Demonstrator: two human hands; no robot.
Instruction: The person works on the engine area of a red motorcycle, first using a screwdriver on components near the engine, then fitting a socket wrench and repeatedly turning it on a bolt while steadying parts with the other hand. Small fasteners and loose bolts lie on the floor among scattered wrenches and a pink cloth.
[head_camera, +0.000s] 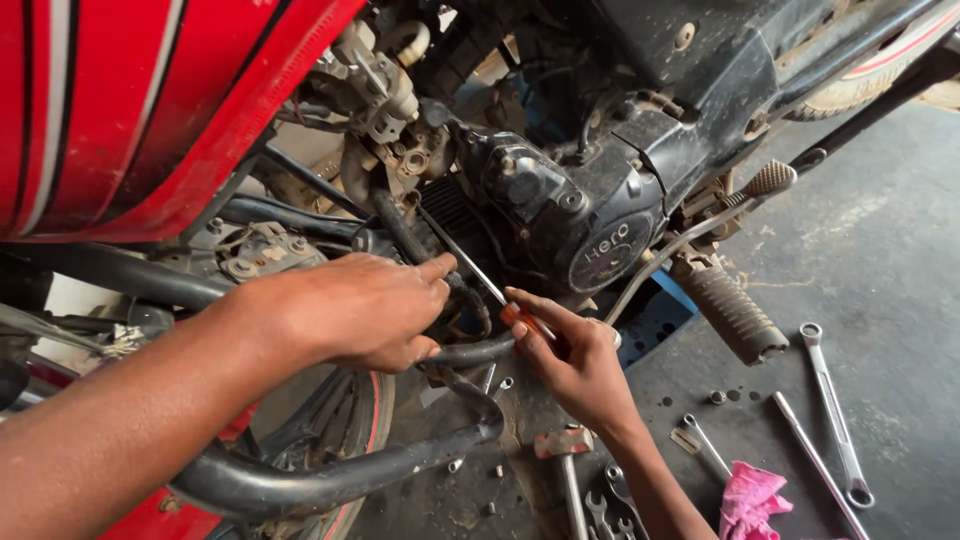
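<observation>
Motorcycle repair workshop: stripped engine (560, 215), spanners (835, 415) and hammer (565, 450) on oily concrete floor (880, 260).

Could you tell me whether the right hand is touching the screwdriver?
Touching: the head view shows the right hand gripping the screwdriver by its red handle.

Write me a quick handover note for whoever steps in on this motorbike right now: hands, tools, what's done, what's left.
Left hand: on the black hose beside the engine, fingers pressing where the tool tip goes in.
Right hand: gripping the red-handled screwdriver, its shaft angled up into the engine side.
On the floor: hammer, two long wrenches, smaller spanners, a pink rag, loose nuts and bolts.
Done: several fasteners appear to be out, judging by those on the floor.
Left: whatever the screwdriver is on is not visibly free; the tip is hidden.
</observation>
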